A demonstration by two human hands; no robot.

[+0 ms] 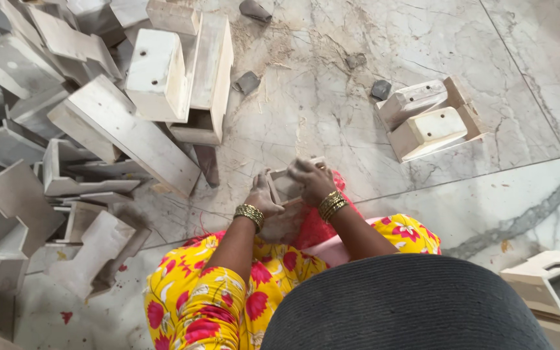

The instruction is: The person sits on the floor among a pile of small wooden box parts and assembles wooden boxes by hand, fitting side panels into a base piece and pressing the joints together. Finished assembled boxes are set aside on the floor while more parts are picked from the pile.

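I sit on a marble floor with a small whitish wooden block piece [286, 185] held over my lap. My left hand [262, 194] grips its left side, and several gold bangles circle that wrist. On the piece's upper right edge my right hand [311, 179] is pressed, blurred, fingers curled; whether it holds something small I cannot tell. Red cloth [312, 227] lies under the piece on my yellow flowered dress.
A big heap of whitish wooden blocks [92, 123] fills the left side. Two finished blocks [429, 120] lie at upper right, more blocks [552, 285] at lower right. Small grey scraps [247, 82] and sawdust dot the marble floor [487, 194].
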